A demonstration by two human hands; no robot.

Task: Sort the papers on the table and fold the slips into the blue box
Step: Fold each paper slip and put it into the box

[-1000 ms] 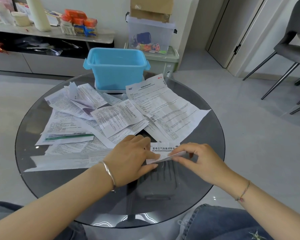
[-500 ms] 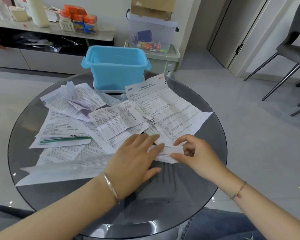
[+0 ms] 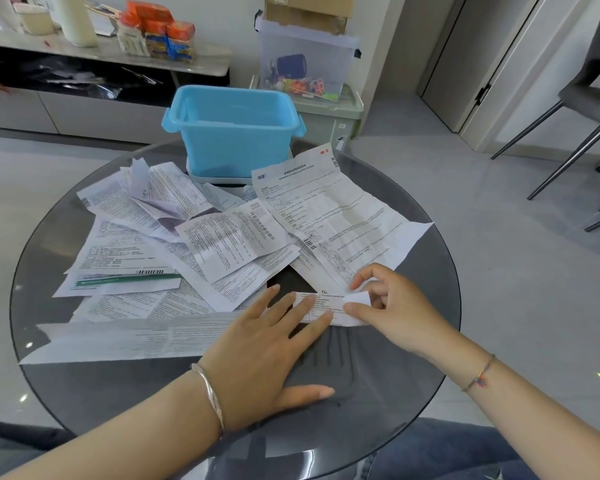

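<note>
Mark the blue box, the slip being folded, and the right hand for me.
blue box [image 3: 236, 147]: head view, front wall.
slip [image 3: 331, 303]: head view, printed middle between the hands.
right hand [image 3: 399, 310]: head view, back of the hand.

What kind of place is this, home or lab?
Most likely a home living or dining room: a low sideboard stacked with snack packets, a clear bin of toys, and a round glass table with a dining chair nearby.
</note>
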